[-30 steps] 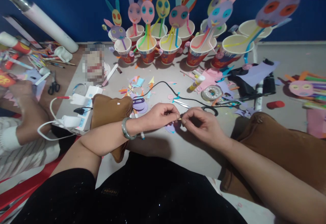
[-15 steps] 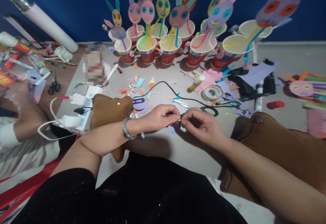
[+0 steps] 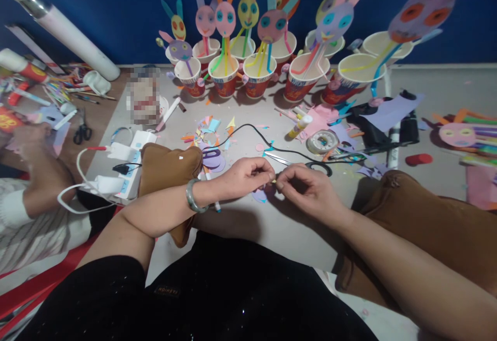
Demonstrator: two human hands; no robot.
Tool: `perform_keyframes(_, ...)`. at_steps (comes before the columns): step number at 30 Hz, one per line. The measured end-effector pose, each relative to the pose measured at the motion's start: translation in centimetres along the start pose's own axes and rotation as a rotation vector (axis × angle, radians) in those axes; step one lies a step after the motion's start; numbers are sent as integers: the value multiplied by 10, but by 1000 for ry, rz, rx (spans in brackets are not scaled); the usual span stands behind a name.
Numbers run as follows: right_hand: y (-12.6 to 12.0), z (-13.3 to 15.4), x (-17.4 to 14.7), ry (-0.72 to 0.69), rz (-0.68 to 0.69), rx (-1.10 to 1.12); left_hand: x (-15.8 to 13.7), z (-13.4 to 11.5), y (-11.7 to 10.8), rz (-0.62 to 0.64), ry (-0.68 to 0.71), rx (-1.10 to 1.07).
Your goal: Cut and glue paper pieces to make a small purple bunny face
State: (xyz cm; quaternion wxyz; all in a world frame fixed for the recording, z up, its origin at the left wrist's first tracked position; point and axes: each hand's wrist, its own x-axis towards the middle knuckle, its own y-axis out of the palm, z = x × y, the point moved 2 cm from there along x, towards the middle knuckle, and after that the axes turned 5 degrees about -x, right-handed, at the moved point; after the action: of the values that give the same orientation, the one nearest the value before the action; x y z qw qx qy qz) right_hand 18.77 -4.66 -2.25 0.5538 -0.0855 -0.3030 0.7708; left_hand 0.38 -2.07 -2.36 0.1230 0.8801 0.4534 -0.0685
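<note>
Left hand (image 3: 248,178), right hand (image 3: 312,190) both pinching one tiny yellowish scrap (image 3: 274,181); one pair of scissors (image 3: 278,159) just beyond.

One head-worn view looks forward and down — from close above the table (image 3: 435,85).

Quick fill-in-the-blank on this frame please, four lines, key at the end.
1. The bangle circles the camera wearer's ____ wrist.
2. The scissors just beyond the right hand have ____ handles.
3. The long-eared paper figures stand in a cluster of ____.
4. The cap lying beyond the right-hand cushion is coloured ____.

Missing words: left; black; cups; red.
</note>
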Motion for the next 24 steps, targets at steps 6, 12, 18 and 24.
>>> perform_keyframes(6, -5, 5, 1, -318, -223, -299, 1, 2, -2, -12, -127, -94)
perform_keyframes(12, -6, 7, -6, -661, -303, -643, 1, -1, -1, 20, -251, -192)
perform_keyframes(18, -5, 8, -12, -697, -241, -833, 1, -4, -1, 5, -239, -177)
perform_keyframes(24, -7, 12, -12, -718, -230, -830, 0, -5, -1, 33, -191, -150)
